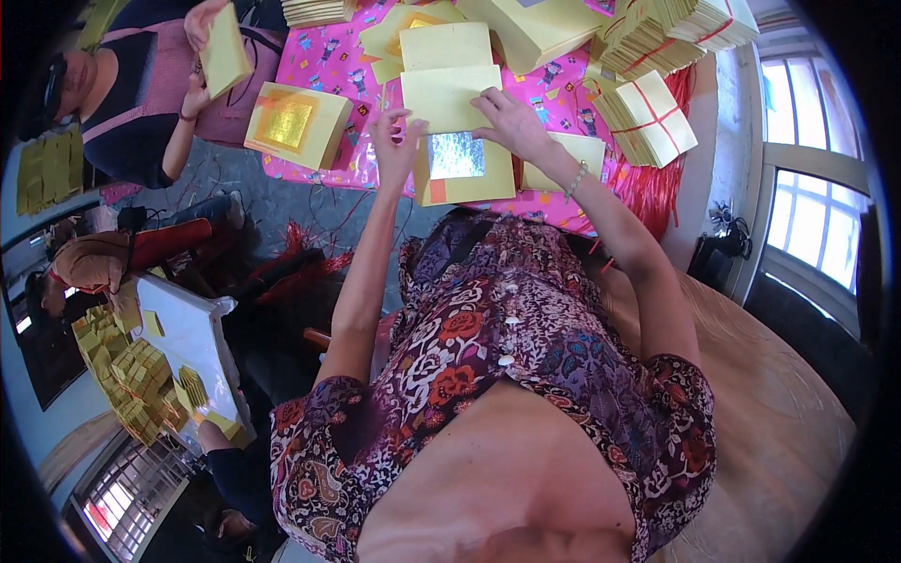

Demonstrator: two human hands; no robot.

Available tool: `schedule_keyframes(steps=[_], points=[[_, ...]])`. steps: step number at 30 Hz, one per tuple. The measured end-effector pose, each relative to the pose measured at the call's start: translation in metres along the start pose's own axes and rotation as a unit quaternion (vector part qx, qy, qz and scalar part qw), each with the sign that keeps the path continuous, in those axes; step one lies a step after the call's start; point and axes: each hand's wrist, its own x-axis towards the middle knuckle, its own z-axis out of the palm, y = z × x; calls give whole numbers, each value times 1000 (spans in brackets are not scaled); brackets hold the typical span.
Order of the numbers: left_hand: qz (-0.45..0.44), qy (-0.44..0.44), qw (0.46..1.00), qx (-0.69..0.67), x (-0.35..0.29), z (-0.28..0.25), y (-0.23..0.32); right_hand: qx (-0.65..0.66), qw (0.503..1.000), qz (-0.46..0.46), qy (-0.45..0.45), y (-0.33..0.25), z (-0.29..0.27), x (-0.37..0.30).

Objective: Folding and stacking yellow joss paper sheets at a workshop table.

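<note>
A pale yellow paper sheet [449, 96] lies across the upper part of a stack of yellow paper [497, 186] with a silver foil square [457, 156] on its top face. At the sheet's lower left corner, my left hand [395, 148] is closed, with thumb and fingertips at the edge. My right hand [514, 122] is closed on the sheet's right side, its fingers bent over the top and its thumb by the lower edge. Another pale sheet or pad [445, 45] lies just beyond. What is under my fingers is partly hidden.
A gold-foil paper block [296, 125] sits left on the pink patterned table cover [338, 47]. Red-tied paper bundles [654, 122] stand right, above hanging red strands [648, 197]. A co-worker [141, 89] at left holds a yellow block [227, 52]. Another table [183, 319] carries paper stacks.
</note>
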Motion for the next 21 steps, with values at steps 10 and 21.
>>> schedule_keyframes(steps=[10, 21], points=[[-136, 5, 990, -26, 22, 10, 25, -115, 986, -113, -29, 13, 6, 7], [-78, -20, 971, -224, -19, 68, 92, 458, 753, 451, 140, 5, -45, -61]])
